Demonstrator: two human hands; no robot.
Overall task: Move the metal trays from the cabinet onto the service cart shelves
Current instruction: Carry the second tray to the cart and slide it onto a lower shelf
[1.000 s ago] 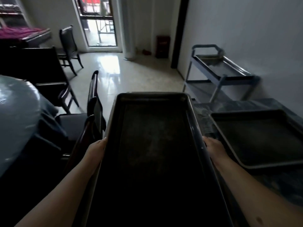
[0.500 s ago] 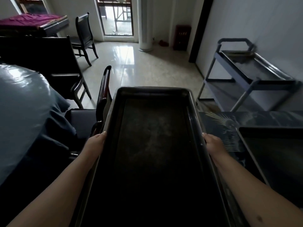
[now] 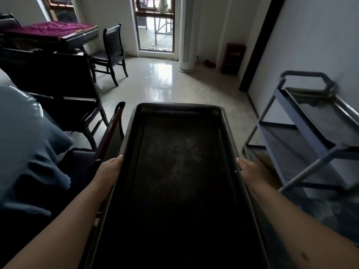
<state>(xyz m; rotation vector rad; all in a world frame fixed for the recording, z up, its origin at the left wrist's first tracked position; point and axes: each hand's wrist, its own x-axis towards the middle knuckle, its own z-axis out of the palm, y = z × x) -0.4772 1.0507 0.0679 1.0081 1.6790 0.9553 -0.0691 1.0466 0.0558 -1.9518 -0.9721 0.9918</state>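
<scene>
Metal tray (image 3: 179, 171) held level, mid-air, left of service cart (image 3: 310, 133). Left hand (image 3: 110, 167), right hand (image 3: 247, 168) each clamped on long side rim. Likely stiff, slick, fairly heavy; grip mid-rims, keep balanced.

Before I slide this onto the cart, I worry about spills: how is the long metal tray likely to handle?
The metal tray looks rigid, so it probably won't sag. It is long, and the left hand and right hand grip only its side rims, so it may tip forward. Its smooth rims could be slippery. The service cart shelves look open.
</scene>
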